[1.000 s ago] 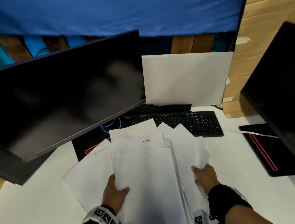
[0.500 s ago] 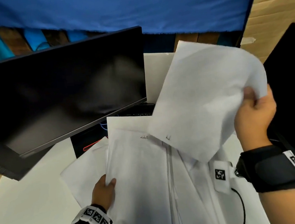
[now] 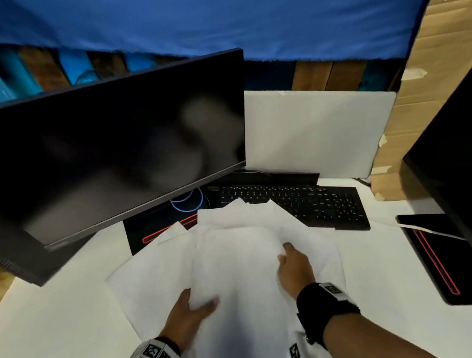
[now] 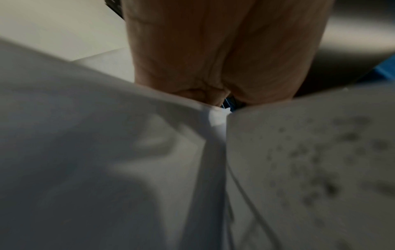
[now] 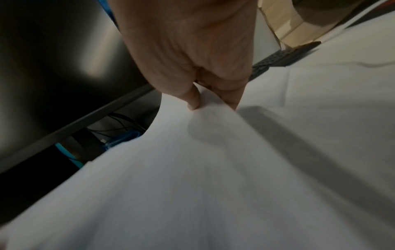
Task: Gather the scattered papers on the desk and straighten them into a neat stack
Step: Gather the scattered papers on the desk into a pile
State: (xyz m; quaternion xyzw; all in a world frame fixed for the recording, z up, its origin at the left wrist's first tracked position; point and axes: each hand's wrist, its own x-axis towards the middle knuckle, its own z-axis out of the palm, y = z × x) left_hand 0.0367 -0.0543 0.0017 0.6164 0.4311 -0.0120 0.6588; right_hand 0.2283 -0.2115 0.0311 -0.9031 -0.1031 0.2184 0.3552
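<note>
A loose pile of white papers lies fanned out on the white desk in front of me. My left hand grips the left edge of the top sheets, thumb on top and fingers underneath. My right hand holds the right edge of the top sheet. In the right wrist view the thumb and a finger of my right hand pinch that sheet. In the left wrist view the palm of my left hand shows above bowed papers, and the fingers are hidden.
A dark monitor overhangs the desk at the left, its black base partly under the papers. A black keyboard lies just behind the pile. A second monitor and its red-lined base stand at the right, by cardboard.
My right hand, which held one sheet high at the right half a second ago, has come down and laid it on the pile. The left hand kept its hold on the left edge.
</note>
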